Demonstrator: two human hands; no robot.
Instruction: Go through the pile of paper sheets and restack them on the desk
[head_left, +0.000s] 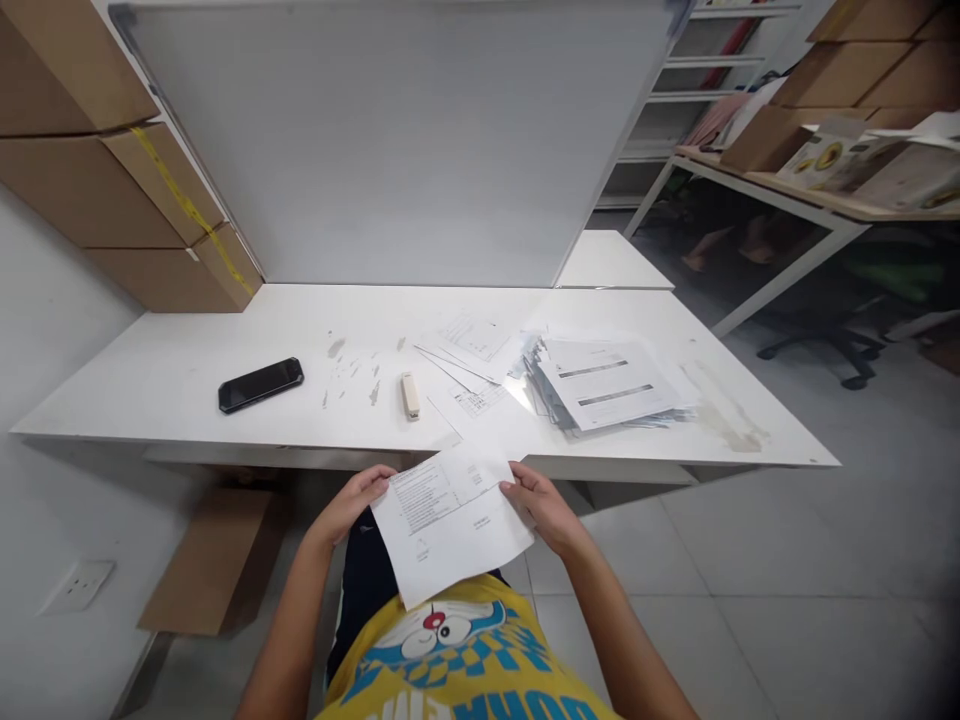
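A printed sheet of paper [450, 550] is held up in front of my lap, just off the table's near edge. My left hand [354, 500] pinches its upper left edge. On the other side, my right hand [541, 508] grips the right edge with the thumb on top. Beyond the sheet, a small beige stapler [409, 396] lies on the white table [360, 310]. Several loose papers [476, 375] are spread to the right of it. A thick pile of printed papers [611, 385] sits further right, its edges uneven.
A black phone [261, 385] lies at the table's left. Behind stands a large whiteboard [405, 140], with stacked cardboard boxes [142, 200] to its left. Another box [217, 560] is on the floor under the table. A second desk [810, 190] with boxes stands at the right.
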